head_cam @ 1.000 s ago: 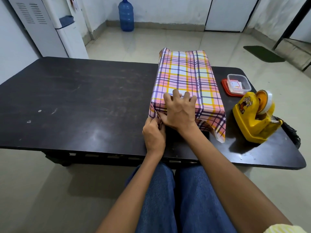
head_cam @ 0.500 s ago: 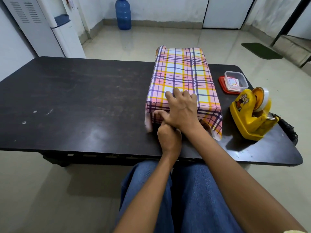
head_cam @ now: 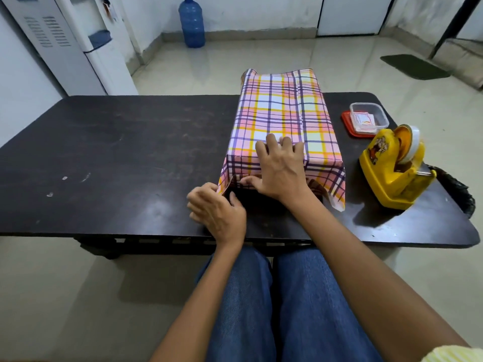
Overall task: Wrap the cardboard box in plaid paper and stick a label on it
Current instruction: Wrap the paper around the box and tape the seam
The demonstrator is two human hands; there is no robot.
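On the right half of the dark table [head_cam: 117, 152] lies the cardboard box [head_cam: 282, 113], long axis running away from the person.

Done: plaid paper [head_cam: 324, 142] covers top and sides, with a lengthwise seam closed along the top.

In hand: the near end. Right hand [head_cam: 281, 171] lies over the near top edge, fingers straight and spread on the top, thumb pressing a folded piece down on the end face. Left hand [head_cam: 218, 212] is just beside the near left corner flap [head_cam: 226, 184], fingers loosely curled; cannot tell whether they pinch the flap. Near right flap [head_cam: 337, 189] hangs loose, unfolded.

Left, by my judgement: fold and tape both near flaps, then close the far end (paper there looks open at the left corner). No label shows on the wrap yet.

Supplies: yellow tape dispenser [head_cam: 394, 165] near the box's right side; clear tub [head_cam: 369, 118] beyond it, holding what look like labels.
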